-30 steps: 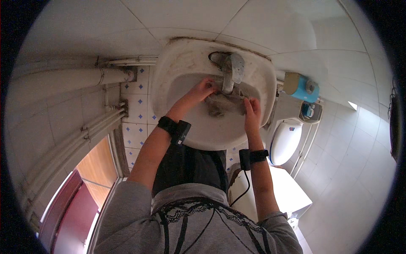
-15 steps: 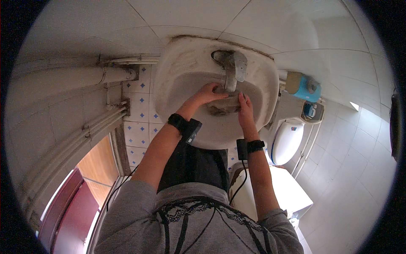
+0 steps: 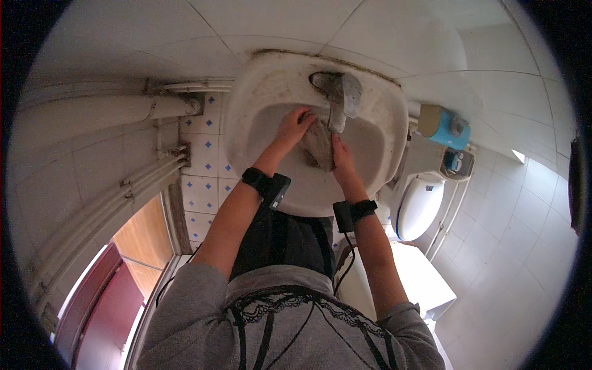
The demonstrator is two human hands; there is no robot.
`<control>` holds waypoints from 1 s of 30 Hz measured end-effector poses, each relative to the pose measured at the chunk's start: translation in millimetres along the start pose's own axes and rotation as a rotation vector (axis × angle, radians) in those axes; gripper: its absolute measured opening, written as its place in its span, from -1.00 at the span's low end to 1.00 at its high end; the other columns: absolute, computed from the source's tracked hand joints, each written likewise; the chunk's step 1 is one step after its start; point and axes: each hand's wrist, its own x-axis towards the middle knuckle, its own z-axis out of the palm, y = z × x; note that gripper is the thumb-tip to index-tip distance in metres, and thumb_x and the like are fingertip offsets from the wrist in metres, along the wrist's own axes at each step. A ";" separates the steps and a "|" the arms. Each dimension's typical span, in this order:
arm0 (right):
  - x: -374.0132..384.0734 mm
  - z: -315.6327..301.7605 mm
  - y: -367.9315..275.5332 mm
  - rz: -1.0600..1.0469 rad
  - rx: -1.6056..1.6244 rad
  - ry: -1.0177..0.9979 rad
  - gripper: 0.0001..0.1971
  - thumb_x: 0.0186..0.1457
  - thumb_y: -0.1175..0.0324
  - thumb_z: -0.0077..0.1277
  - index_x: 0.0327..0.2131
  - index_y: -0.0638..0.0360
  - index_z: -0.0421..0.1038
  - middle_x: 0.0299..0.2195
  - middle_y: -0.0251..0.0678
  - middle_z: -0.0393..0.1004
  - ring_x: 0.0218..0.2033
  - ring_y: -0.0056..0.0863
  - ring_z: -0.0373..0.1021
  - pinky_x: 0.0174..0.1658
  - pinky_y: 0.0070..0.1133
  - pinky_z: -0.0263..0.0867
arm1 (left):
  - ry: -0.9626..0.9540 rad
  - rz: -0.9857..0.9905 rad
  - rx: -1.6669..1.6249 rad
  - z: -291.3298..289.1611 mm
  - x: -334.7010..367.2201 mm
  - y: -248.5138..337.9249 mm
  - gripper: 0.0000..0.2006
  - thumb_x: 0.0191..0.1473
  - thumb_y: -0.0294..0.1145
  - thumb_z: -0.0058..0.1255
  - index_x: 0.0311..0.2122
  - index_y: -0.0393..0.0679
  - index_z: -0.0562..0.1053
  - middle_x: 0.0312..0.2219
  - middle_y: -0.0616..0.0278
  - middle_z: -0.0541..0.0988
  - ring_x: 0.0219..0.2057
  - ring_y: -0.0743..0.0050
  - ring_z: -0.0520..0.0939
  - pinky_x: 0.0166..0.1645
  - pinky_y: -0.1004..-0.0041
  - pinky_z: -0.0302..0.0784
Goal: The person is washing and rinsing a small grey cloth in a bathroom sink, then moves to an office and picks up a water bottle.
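Note:
Under the tap's spout in the washbasin [image 3: 262, 86], a greyish-brown, limp-looking piece [image 3: 317, 145] hangs between my hands. Its exact kind cannot be made out. My left hand [image 3: 294, 126] pinches its upper left edge, with fingertips close to the spout. Along its right side, my right hand [image 3: 342, 155] grips it, thumb upward, just below the metal tap [image 3: 337, 111]. Its lower end points down toward the bowl, and the drain area behind it is partly hidden. Black straps with small dark boxes sit on both my wrists.
Right of the basin stands a toilet [image 3: 419, 208] with its lid down, and a blue-and-tan box [image 3: 445, 126] rests on the tank. A white box-shaped item [image 3: 419, 277] is near my right forearm. Pipes [image 3: 154, 161] run along the left wall, above a doorway.
The greyish piece has turned from lying crosswise to a steeper slant. My right hand has moved left and slightly nearer to me; my left hand has shifted slightly left and away.

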 end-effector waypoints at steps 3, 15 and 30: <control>-1.6 -4.9 -3.9 -0.032 0.101 0.114 -0.56 0.06 0.03 -0.28 -0.30 0.28 0.31 -0.49 -0.33 0.34 -0.45 -0.53 0.24 -0.36 -0.57 0.19 | 0.025 0.128 0.385 -4.8 -3.7 7.0 -0.61 -0.07 -0.15 -0.06 -0.23 -0.29 0.34 -0.36 0.02 0.46 -0.35 0.25 0.48 -0.33 0.40 0.36; 7.7 12.8 3.0 0.123 0.740 -0.111 -0.63 0.10 0.11 -0.34 -0.12 0.15 0.16 -0.22 -0.26 0.29 -0.21 -0.35 0.27 -0.19 -0.41 0.24 | -0.256 0.290 0.159 34.4 -13.3 4.3 -0.63 -0.08 -0.20 -0.06 -0.23 -0.28 0.34 -0.25 0.00 0.40 -0.26 0.18 0.43 -0.20 0.38 0.32; -4.3 27.2 -1.1 0.013 0.600 -0.063 -0.63 0.09 0.24 -0.31 -0.07 0.23 0.12 -0.16 -0.26 0.27 -0.20 -0.39 0.25 -0.15 -0.48 0.19 | 0.182 0.313 0.325 52.9 -1.7 -46.7 -0.58 0.08 -0.17 -0.39 -0.06 -0.27 0.19 -0.08 -0.10 0.23 -0.05 -0.02 0.23 -0.02 0.23 0.12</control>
